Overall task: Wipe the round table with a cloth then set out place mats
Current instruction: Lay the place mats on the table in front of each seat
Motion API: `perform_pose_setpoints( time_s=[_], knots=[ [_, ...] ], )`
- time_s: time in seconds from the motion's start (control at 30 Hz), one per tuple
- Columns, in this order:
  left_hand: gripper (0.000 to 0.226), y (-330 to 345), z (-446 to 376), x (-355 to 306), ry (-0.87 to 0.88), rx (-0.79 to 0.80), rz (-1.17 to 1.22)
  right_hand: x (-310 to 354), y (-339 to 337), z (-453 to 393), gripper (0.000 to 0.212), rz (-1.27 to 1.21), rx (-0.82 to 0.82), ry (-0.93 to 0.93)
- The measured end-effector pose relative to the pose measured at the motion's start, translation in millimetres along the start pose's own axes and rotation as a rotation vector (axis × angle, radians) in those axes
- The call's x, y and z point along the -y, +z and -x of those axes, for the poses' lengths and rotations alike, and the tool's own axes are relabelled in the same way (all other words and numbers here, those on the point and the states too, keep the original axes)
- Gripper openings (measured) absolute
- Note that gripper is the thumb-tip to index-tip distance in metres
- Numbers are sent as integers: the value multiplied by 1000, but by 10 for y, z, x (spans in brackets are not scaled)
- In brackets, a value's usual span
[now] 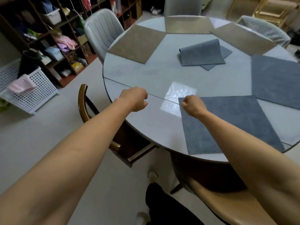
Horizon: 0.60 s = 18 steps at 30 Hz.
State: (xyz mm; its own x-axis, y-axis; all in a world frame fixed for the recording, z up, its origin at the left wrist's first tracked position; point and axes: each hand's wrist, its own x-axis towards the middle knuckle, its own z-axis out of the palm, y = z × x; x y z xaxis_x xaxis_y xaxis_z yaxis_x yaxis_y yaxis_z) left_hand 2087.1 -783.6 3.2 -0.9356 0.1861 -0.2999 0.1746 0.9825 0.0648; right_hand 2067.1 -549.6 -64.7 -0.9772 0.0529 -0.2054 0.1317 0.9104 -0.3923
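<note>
Head view showed our right hand (193, 105) pinching the near grey mat's (230, 124) far-left corner, probably squaring it to the table (146, 75) edge; our left hand (135, 99) hovered curled and empty. Mats ringed the table, the folded cloth (202, 54) mid-table.

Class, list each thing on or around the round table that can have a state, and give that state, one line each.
Round table: partly covered with mats.
Three beige mats: flat along the far rim.
Two grey mats: flat on the near right.
Grey mat in the centre: folded over, not laid out.
Left hand: fingers curled, holding nothing.
Right hand: fingers curled, over the near mat's corner.
</note>
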Motion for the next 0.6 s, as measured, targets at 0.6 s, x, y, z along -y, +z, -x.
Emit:
perform_pose_setpoints(
  time_s=[0.6],
  knots=[
    [62, 135, -3233, -22, 10, 221, -39, -277, 7, -2998, 42, 77, -255, -16]
  ],
)
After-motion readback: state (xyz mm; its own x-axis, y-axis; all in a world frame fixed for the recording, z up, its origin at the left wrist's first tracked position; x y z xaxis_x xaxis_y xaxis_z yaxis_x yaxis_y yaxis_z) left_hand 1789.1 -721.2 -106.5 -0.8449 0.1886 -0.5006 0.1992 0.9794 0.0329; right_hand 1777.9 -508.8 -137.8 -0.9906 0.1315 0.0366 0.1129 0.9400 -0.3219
